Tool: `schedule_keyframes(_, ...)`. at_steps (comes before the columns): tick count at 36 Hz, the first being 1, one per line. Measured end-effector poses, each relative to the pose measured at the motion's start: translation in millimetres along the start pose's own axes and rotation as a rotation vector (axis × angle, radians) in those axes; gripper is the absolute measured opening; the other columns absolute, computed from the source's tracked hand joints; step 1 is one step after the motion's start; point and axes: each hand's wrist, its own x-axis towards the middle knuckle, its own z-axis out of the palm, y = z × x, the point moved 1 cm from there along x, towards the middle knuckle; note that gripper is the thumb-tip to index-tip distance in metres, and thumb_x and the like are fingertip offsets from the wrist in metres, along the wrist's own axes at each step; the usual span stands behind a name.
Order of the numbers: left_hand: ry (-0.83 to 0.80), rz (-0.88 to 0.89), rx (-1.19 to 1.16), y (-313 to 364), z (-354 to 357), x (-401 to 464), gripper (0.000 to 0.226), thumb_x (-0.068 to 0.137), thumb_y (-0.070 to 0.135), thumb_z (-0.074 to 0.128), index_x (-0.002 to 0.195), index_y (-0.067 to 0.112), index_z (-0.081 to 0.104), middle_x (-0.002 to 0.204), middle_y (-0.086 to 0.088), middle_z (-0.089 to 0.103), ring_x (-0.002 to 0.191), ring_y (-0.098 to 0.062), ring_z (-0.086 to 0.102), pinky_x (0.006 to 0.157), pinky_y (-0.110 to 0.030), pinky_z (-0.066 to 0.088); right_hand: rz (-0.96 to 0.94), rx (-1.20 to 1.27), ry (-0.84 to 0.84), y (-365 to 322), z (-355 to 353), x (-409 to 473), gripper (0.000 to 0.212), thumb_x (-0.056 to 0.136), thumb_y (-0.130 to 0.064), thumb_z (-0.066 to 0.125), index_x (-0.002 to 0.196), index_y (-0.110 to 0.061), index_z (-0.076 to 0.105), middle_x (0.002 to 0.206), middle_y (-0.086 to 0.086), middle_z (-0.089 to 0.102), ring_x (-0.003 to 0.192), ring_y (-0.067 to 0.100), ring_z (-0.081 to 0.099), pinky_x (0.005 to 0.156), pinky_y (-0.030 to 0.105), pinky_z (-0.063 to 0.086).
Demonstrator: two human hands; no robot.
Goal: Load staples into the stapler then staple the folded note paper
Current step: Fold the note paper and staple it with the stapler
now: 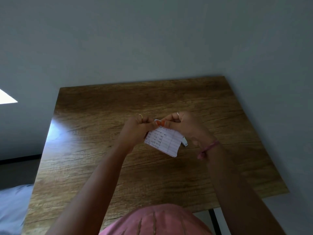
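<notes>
A folded note paper (pixel 165 141), lined with handwriting, hangs above the wooden table (pixel 101 133). My left hand (pixel 137 129) and my right hand (pixel 188 128) both pinch its top edge, thumbs side by side with orange nails. Just behind the paper's right edge, a small white and metal piece, probably the stapler (pixel 185 142), lies on the table, mostly hidden by the paper and my right hand. No staples are visible.
The table stands in a corner against grey walls at the back and right. Its left edge drops to a dark floor, with a pale cloth (pixel 11 206) at lower left. A pink garment (pixel 155 221) fills the bottom centre.
</notes>
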Motion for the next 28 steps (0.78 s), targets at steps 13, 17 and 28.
schedule_keyframes(13,-0.054,-0.081,-0.139,-1,-6,2,0.016,0.091,0.018,0.062,0.082,0.008,0.070,0.093,-0.016,0.074,0.079,-0.024,0.071,0.063,-0.028,0.054,0.106,0.000,-0.038,18,-18,-15,0.008,0.088,-0.011,0.065,0.087,-0.018,0.070,0.085,-0.002,0.074,0.078,0.006,0.071,0.067,0.020,0.058)
schedule_keyframes(17,-0.087,-0.093,-0.094,-4,-5,3,0.022,0.095,0.026,0.056,0.089,0.008,0.069,0.089,-0.009,0.075,0.077,-0.018,0.072,0.061,-0.024,0.054,0.106,-0.051,-0.015,21,-19,-15,0.012,0.088,-0.012,0.065,0.083,-0.022,0.069,0.084,-0.005,0.073,0.078,0.007,0.071,0.070,0.021,0.059)
schedule_keyframes(28,0.204,-0.008,0.158,-7,4,5,0.023,0.096,0.027,0.055,0.080,0.013,0.066,0.084,-0.009,0.072,0.078,-0.024,0.070,0.072,-0.038,0.058,0.114,-0.006,0.024,20,-10,-14,0.005,0.089,-0.013,0.065,0.090,-0.016,0.069,0.082,-0.003,0.072,0.064,-0.003,0.067,0.056,0.012,0.050)
